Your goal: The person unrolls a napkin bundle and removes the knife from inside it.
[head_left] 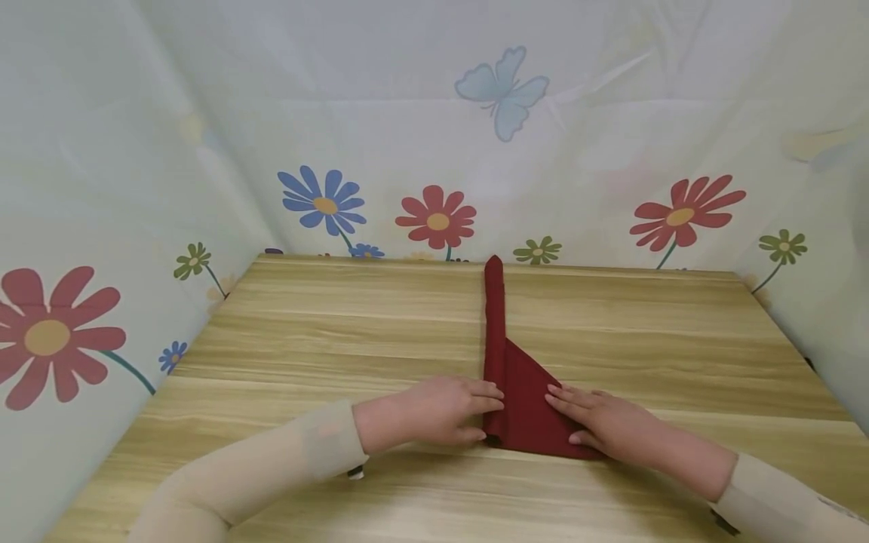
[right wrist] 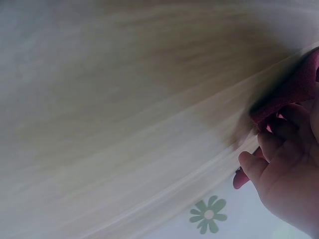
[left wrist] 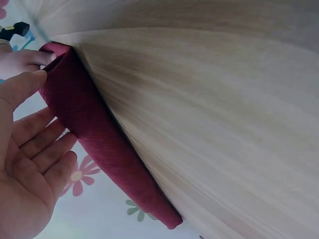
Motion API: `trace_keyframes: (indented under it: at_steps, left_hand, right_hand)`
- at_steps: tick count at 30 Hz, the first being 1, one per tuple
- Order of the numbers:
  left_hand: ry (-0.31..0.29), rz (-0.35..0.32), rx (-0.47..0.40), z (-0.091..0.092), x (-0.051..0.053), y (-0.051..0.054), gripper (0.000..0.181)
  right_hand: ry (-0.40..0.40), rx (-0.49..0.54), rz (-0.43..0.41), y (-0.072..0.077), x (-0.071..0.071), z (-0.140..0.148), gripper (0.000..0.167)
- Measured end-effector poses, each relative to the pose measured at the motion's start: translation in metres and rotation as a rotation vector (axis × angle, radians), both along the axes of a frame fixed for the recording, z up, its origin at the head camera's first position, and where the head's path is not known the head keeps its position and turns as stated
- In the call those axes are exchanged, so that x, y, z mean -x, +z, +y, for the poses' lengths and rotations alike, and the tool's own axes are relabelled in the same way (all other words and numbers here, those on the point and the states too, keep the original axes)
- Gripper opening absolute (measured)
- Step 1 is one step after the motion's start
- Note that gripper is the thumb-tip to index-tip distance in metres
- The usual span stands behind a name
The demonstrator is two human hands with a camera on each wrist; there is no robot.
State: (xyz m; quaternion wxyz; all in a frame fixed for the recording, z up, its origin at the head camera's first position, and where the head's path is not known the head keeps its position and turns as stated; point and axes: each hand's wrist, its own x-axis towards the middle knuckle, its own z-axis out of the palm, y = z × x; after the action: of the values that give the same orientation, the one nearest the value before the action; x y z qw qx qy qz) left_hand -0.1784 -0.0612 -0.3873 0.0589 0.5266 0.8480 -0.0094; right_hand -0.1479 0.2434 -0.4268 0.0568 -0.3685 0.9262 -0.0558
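Note:
A dark red cloth point(head_left: 532, 411) lies on the table, rolled along its left side into a narrow tube that reaches toward the far edge. Its right part is a flat, slanted flap. My left hand point(head_left: 444, 411) rests against the roll near its close end, fingers fairly straight. The left wrist view shows the roll point(left wrist: 99, 119) from the side, with the left thumb touching its wide end. On the flap's right edge lies my right hand point(head_left: 614, 426), fingers extended over the cloth. In the right wrist view, the right hand point(right wrist: 289, 169) partly hides the cloth point(right wrist: 289, 94).
The wood-grain table point(head_left: 326, 324) spreads out on both sides of the cloth. Behind it and to the sides hangs a pale backdrop point(head_left: 380, 98) printed with flowers and a butterfly.

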Motion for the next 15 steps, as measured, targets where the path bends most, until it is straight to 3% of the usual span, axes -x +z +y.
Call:
trace_keyframes:
  at_steps: [10,15]
  left_hand:
    - [0.044,0.005,-0.008,-0.008,-0.001,-0.002,0.043]
    - [0.027,0.036,-0.009,-0.014,0.000,-0.005,0.041]
  right_hand:
    - [-0.019,0.007,0.006,-0.003,-0.001,0.011,0.056]
    - [-0.023,0.024,0.008,-0.002,-0.002,0.018,0.056]
